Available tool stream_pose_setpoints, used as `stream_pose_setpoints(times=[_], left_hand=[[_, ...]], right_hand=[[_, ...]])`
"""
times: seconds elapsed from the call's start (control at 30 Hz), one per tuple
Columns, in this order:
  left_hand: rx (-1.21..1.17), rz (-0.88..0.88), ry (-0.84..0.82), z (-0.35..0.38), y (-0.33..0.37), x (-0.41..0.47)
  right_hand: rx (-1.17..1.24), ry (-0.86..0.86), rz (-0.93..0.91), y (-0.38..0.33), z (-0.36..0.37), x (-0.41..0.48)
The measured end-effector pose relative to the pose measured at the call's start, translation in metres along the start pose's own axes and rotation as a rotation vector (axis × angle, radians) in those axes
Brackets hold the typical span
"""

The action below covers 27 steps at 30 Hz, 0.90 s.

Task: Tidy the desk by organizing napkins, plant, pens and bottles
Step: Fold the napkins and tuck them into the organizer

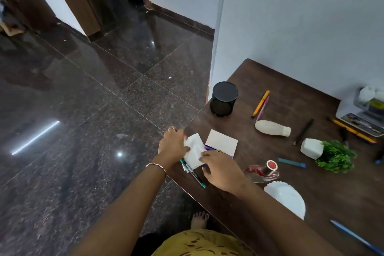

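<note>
The left hand [173, 143] and right hand [222, 169] each pinched 1 napkin [194, 149] at the bench's [332, 189] left edge; the box [222, 141] lay just right of it (nearer the right hand).

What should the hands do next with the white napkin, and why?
Probably tuck the napkin into the white box beside it. The left hand and the right hand both pinch the napkin at the desk's corner. The box sits right next to it, and a green pen lies underneath, so putting the napkin away first would likely free the pen.
</note>
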<state>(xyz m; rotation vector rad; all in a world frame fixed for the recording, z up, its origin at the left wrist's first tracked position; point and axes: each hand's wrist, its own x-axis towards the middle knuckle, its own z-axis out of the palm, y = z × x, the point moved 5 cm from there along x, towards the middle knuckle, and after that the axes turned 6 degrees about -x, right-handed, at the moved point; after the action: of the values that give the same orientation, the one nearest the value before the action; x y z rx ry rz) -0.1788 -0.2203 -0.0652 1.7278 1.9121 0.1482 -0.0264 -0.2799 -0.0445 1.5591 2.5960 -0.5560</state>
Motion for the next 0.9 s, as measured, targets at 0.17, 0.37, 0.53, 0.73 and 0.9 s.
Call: stream_pose_setpoints(times=[0.17,0.37,0.53,0.73,0.9], left_hand=[[-0.076,0.035,-0.074,0.000,0.001,0.006],[-0.492,-0.004,-0.149,-0.002,-0.001,0.005],[-0.737,-0.023,-0.118,0.000,-0.010,0.005],[-0.801,-0.091,0.326,-0.003,-0.032,-0.013],[-0.893,-0.271,0.334,0.019,-0.070,-0.041]], right_hand=[[-0.002,0.046,0.024,0.000,0.001,0.001],[0.040,0.220,0.141,-0.001,-0.012,0.000],[0.117,0.256,0.208,0.009,-0.021,0.006],[-0.087,0.104,-0.026,-0.009,-0.002,0.011],[-0.091,0.045,0.003,-0.011,0.018,0.010]])
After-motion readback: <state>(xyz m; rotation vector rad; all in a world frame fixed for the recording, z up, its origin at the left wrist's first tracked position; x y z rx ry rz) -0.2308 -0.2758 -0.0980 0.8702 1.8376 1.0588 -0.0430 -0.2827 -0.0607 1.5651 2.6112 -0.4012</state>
